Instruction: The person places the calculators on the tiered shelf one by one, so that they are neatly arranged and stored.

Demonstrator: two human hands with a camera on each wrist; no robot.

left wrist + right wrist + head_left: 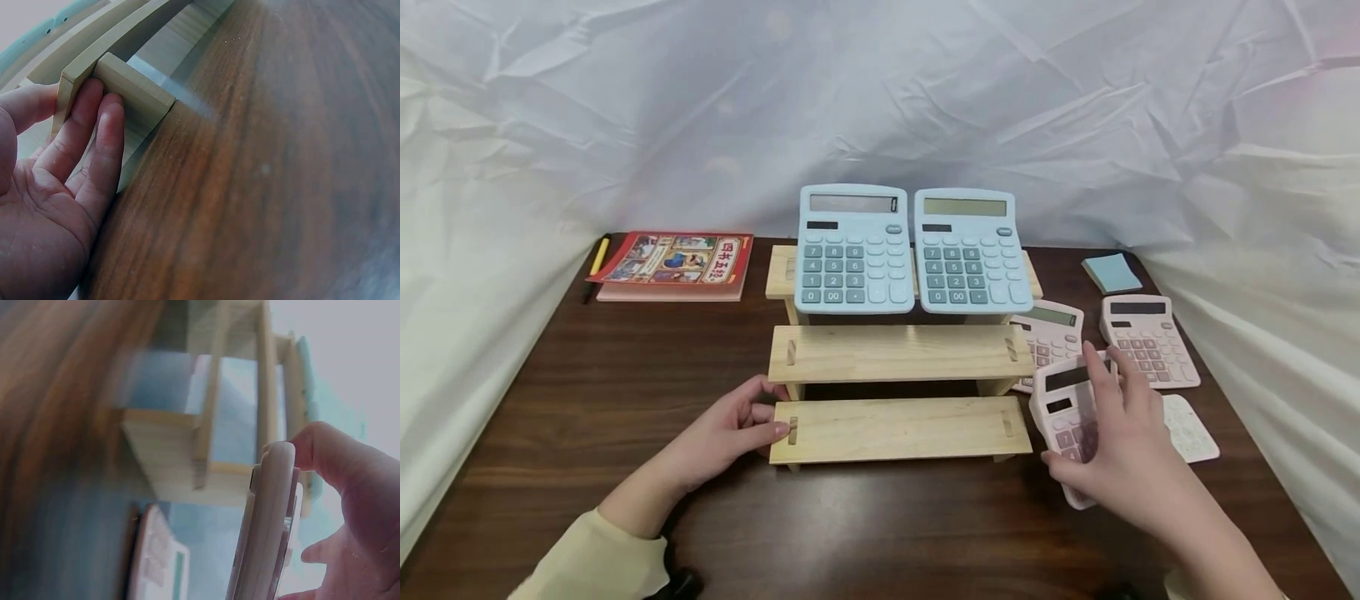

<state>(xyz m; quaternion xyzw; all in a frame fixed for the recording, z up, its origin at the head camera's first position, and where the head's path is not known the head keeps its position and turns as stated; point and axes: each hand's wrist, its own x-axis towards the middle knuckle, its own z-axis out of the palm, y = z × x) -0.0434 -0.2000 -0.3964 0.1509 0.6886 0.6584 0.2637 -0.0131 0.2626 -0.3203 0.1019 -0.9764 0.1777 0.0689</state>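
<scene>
My left hand [741, 429] pinches the left end of the lowest step of a three-tier wooden stand [902, 429]. In the left wrist view, the thumb lies over the board [78, 72] and the fingers reach under it, against the leg. My right hand [1123, 433] grips a pink calculator [1067, 408], tilted, just right of that lowest step. The right wrist view shows this calculator [265, 519] edge-on beside the stand [169, 456]. Two light blue calculators, a left one [856, 250] and a right one [972, 250], lean on the top tier, screens upward.
Behind the held calculator lie another pink calculator [1052, 325], partly hidden, and one more [1150, 342] farther right. A pale flat piece [1191, 425] shows beyond my right hand. Blue sticky notes [1111, 272] sit at the back right; a red book [681, 258] and a yellow-black pen [598, 258] lie back left.
</scene>
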